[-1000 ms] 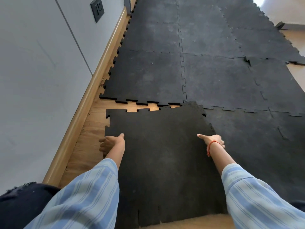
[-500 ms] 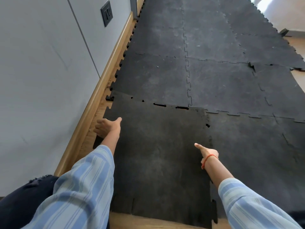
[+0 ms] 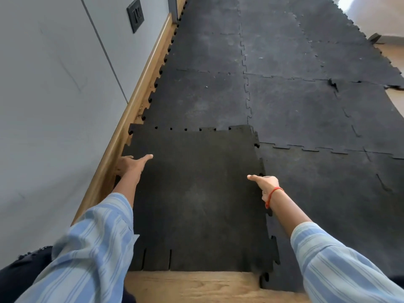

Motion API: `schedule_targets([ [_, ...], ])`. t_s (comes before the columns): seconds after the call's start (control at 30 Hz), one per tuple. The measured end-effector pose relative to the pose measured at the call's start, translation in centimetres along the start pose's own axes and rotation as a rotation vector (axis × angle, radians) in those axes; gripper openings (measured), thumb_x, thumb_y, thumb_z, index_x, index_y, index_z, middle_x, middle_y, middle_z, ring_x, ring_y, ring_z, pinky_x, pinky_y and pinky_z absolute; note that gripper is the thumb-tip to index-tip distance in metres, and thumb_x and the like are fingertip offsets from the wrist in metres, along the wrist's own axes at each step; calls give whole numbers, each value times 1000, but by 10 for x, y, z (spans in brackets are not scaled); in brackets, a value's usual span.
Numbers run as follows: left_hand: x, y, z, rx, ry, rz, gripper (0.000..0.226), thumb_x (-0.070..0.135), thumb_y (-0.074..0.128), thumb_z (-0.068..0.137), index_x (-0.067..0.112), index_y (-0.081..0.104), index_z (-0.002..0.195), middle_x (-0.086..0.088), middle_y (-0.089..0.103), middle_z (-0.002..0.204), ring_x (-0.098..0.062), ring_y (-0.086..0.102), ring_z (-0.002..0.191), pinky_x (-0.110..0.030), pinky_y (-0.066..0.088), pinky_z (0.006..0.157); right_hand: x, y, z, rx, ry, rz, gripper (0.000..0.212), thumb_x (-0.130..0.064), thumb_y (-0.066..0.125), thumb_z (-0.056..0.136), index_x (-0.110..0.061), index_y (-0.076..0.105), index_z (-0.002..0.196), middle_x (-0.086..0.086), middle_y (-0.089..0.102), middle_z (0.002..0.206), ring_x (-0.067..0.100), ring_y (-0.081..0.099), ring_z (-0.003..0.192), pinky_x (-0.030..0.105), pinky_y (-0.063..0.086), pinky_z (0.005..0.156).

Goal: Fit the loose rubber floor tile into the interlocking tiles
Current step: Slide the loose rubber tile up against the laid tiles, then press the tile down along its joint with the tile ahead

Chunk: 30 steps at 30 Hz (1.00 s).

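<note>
The loose black rubber tile (image 3: 196, 197) lies in the near left corner of the mat, its far toothed edge overlapping the laid interlocking tiles (image 3: 295, 106) and its right edge riding a little over the neighbouring tile. My left hand (image 3: 131, 164) grips the tile's left edge beside the skirting, thumb on top and fingers hidden underneath. On the tile's right edge my right hand (image 3: 265, 182), with a red thread on the wrist, holds the same way.
A grey wall (image 3: 54, 95) with a wooden skirting board (image 3: 140, 92) runs close along the left. A dark wall socket (image 3: 135, 15) sits high on it. Bare wooden floor (image 3: 192, 285) shows in front of the tile and at the far right.
Both hands have pushed the loose tile forward and down; the wooden gap at its far edge has closed, and its teeth now sit against the laid tiles.
</note>
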<state>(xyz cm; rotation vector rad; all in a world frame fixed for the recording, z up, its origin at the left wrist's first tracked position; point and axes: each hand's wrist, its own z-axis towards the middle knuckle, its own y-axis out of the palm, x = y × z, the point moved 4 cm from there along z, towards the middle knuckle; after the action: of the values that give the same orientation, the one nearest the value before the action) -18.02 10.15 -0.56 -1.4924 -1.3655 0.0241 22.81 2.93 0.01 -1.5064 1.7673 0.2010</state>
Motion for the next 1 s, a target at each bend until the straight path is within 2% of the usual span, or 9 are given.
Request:
schedule_targets([
  [0.07,2,23,-8,-127,94,136,88,50,82,67,12,40,135,-15,43,141,-34,42,130,-46,42,104,6,4,2,-3,-37,-185,49,-12,72,81,2,57,125,17,62,119,25,55,92,35,49,79],
  [0.17,5,61,-32,-296,189,471,108,53,81,67,5,27,148,-23,18,157,-38,10,147,-47,19,119,10,11,-5,-1,-60,-439,26,-6,58,84,2,65,108,18,66,112,32,69,86,40,60,82],
  [0.23,7,79,-46,-374,231,648,121,58,79,66,4,13,153,-26,2,159,-38,-4,149,-46,9,122,9,12,-13,-20,-93,-616,28,-9,59,85,1,64,111,17,67,114,35,69,97,37,58,86],
  [0.3,13,93,-57,-438,290,778,128,58,80,65,5,4,154,-26,-5,159,-37,-7,149,-46,8,121,10,11,-16,-37,-102,-710,35,-14,65,85,-1,63,117,17,65,121,34,63,111,34,51,92],
  [0.43,18,108,-79,-537,347,1018,136,50,85,64,11,-10,154,-21,-17,159,-37,-5,149,-49,12,119,13,14,-19,-68,-134,-883,44,-18,68,85,-3,56,124,17,59,130,34,56,122,35,47,98],
  [0.53,23,107,-94,-592,348,1161,128,42,83,70,14,-9,154,-18,-15,161,-39,5,148,-51,20,117,10,19,-22,-149,-134,-973,55,-23,76,80,-4,55,127,17,58,132,34,54,124,37,48,99],
  [0.7,50,97,-119,-683,381,1109,112,41,77,78,17,-1,156,-9,-15,162,-35,9,149,-49,25,117,-1,19,-27,-269,-92,-987,61,-29,75,80,-8,52,133,14,56,135,33,53,125,41,48,102],
  [0.87,103,87,-114,-573,546,911,100,42,72,83,14,9,156,-7,-8,163,-34,20,147,-48,29,115,-35,30,-19,-114,-152,-1040,50,-29,64,87,-13,53,134,11,55,137,35,51,126,51,45,102],
  [1.0,101,83,-92,-526,545,831,91,40,69,86,11,16,154,-8,5,163,-33,24,146,-47,30,115,-66,44,-10,37,-307,-941,43,-36,59,90,-10,58,125,14,60,129,36,54,121,42,49,98],
])
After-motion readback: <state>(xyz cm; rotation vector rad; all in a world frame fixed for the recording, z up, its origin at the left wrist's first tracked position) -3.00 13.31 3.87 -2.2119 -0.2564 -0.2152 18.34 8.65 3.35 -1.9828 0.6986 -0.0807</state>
